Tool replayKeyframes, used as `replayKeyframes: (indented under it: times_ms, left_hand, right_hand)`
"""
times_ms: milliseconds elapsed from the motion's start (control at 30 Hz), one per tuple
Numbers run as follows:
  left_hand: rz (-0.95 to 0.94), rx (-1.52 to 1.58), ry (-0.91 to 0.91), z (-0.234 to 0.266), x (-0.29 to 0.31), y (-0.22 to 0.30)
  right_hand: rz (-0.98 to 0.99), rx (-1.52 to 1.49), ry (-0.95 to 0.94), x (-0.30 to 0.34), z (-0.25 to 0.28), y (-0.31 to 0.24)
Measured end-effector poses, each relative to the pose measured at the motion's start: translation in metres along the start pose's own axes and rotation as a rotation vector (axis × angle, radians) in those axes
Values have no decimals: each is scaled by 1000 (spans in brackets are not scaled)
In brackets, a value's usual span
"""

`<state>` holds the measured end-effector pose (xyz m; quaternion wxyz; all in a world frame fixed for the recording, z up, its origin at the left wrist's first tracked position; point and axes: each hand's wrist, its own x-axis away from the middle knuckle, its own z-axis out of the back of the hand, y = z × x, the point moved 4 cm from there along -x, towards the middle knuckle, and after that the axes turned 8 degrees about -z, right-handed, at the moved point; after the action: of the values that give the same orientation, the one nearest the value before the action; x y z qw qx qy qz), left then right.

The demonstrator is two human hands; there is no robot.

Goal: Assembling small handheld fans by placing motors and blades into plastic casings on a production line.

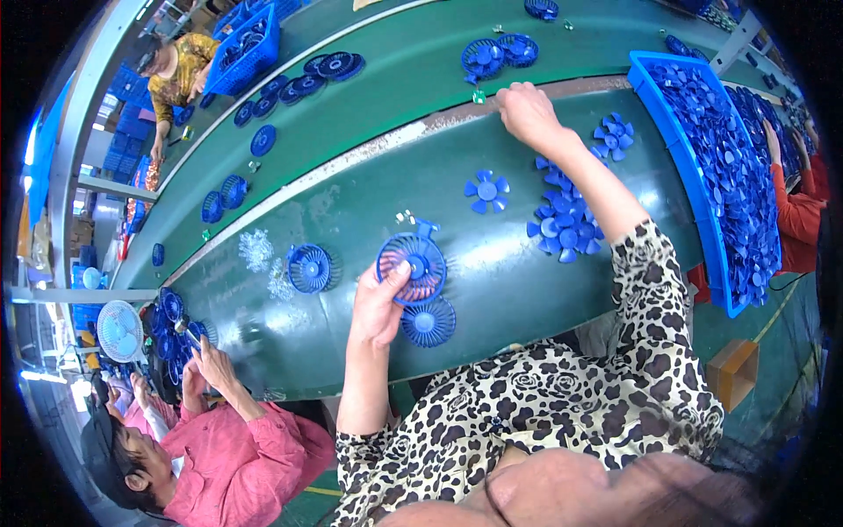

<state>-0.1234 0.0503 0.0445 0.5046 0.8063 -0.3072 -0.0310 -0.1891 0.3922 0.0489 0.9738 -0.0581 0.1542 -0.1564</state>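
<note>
1. The left hand (378, 303) is gripping a round blue fan housing (426, 263), its thumb pressing on the face near the hub and the fingers curling out of sight behind; the grip is closing firmly on it.
2. That housing is sitting above the near middle of the green work surface (509, 303), its short stub pointing to the far side.
3. A second blue housing (428, 323) is lying just on the near side of it, partly overlapped in the view.
4. The right hand (531, 114) is reaching across to the metal strip (404, 140) at the far edge, the fingers bending inward; whether they are holding anything, I cannot tell.
5. A small green-and-white piece (479, 97) is lying just left of those fingertips.
6. Left of the held housing, a third blue housing (309, 268) is resting beside a scatter of small clear pieces (256, 250).
7. To the right, a single fan blade (486, 191) is lying apart from a heap of blue fan blades (565, 224), which is spreading beneath the right forearm.
8. Farther right, a blue crate (665, 132) is holding many more blades.
9. Beyond the strip, a green belt (378, 114) is carrying several blue housings.
10. At near left, a co-worker in a pink top (255, 448) is handling blue parts.
</note>
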Motion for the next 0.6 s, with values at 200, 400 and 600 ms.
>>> replayKeyframes:
  times_ms: [200,400,600]
  left_hand:
    - [-16,40,60,-1,-15,-1]
    - [-96,58,89,5,-24,5]
    - [-36,149,85,-3,-19,0]
  right_hand:
    - [47,-310,12,-88,-45,25]
    - [235,-161,-336,-4,25,-52]
    - [250,-147,-489,105,13,-72]
